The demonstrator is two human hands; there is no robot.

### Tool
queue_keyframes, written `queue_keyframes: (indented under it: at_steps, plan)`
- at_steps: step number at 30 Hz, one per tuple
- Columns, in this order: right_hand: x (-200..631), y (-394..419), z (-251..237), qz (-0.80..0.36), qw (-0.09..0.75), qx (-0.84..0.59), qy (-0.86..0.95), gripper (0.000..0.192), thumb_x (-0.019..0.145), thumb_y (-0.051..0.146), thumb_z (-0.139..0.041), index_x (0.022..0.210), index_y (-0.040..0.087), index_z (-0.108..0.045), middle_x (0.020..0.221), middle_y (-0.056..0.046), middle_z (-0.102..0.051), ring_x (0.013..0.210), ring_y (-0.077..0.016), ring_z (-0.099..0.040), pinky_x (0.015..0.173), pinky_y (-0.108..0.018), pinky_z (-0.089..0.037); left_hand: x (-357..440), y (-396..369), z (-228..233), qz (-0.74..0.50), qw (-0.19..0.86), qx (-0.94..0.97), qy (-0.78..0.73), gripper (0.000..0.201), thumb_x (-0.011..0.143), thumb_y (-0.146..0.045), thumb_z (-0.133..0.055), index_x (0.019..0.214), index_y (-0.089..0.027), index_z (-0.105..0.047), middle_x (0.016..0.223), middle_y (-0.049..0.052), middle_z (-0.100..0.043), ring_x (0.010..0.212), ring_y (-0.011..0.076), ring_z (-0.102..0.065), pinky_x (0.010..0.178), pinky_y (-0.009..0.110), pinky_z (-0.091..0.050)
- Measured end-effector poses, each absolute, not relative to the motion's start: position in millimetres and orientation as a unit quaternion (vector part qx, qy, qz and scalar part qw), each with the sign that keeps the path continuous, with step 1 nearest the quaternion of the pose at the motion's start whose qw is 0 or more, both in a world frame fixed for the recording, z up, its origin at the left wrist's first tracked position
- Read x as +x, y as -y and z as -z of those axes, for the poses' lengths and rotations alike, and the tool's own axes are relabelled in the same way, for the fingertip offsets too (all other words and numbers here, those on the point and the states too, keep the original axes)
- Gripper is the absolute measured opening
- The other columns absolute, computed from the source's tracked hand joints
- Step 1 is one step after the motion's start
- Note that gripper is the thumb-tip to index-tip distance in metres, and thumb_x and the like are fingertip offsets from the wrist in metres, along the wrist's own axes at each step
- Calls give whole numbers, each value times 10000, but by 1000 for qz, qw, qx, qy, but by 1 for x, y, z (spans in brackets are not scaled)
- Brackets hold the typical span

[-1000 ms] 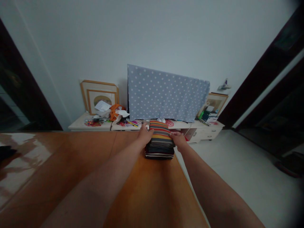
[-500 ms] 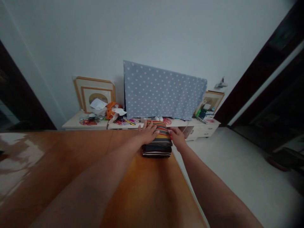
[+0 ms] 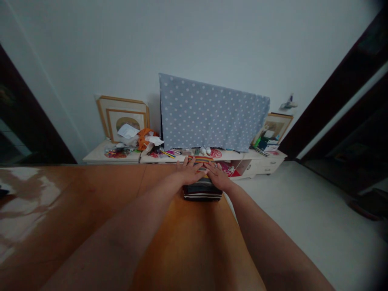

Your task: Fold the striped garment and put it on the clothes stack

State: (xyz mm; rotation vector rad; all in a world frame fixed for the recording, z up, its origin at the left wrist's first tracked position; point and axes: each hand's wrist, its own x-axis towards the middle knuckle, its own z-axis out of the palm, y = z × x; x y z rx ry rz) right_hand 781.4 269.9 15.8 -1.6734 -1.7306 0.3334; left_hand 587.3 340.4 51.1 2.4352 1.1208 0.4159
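Note:
A stack of folded striped cloth (image 3: 202,191), with orange, red and dark bands, sits at the far right corner of a glossy wooden table (image 3: 188,242). My left hand (image 3: 189,173) lies flat on top of the stack with fingers spread. My right hand (image 3: 217,178) also rests flat on top, beside the left one, fingers apart. Both hands cover most of the top layer; only its far edge and the front side of the stack show.
Behind the table stands a low white cabinet (image 3: 257,165) with a screen under a grey polka-dot cover (image 3: 212,117), framed pictures (image 3: 123,117), papers and small clutter. Pale floor (image 3: 303,218) lies to the right. Dark door frames flank both sides.
My hands moved from the sides of the stack onto its top. The left went first; the right followed from the right edge. The stack looks pressed flatter.

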Motion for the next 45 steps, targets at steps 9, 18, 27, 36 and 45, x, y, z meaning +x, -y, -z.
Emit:
queue_keyframes:
  at_steps: [9, 18, 27, 36, 45]
  plan:
    - [776, -264, -3, -145, 293, -698, 637, 513, 987, 554, -359, 1467, 402, -458, 1614, 41, -276, 1520, -359, -65, 1155, -712, -61, 586, -337, -34, -182, 247, 862, -404, 719, 815, -802, -452, 1405, -399, -535, 1651, 15, -202, 1515, 406, -19, 1141, 686, 42]
    - [779, -260, -27, -144, 391, -629, 656, 630, 973, 620, -341, 1464, 255, -493, 1555, -27, -403, 1487, -211, -272, 1245, -467, -99, 580, -336, -50, -201, 318, 844, -382, 685, 936, -715, -233, 1527, -391, -355, 1659, -7, -145, 1522, 342, 26, 1182, 606, -10]
    - [790, -215, -21, -134, 525, -681, 493, 637, 922, 652, -436, 1353, 217, -611, 1400, -73, -592, 1330, -242, -511, 1170, -432, -330, 555, -329, -36, -291, 313, 811, -400, 670, 999, -616, -126, 1553, -298, -330, 1662, 4, -144, 1535, 230, -19, 1229, 434, -73]
    - [782, -209, -3, -135, 436, -699, 551, 638, 947, 648, -358, 1376, 237, -592, 1427, -54, -567, 1391, -229, -441, 1233, -464, -185, 563, -322, -33, -216, 311, 812, -444, 625, 975, -620, -263, 1541, -363, -330, 1657, 0, -145, 1523, 340, 19, 1167, 649, -44]
    - [746, -161, -8, -108, 531, -722, 429, 625, 939, 620, -364, 1352, 213, -596, 1383, -89, -601, 1324, -246, -516, 1146, -427, -366, 526, -300, -30, -427, 374, 694, -443, 624, 1014, -533, -234, 1449, -170, -496, 1541, 87, -443, 1450, 180, -359, 1210, 326, -239]
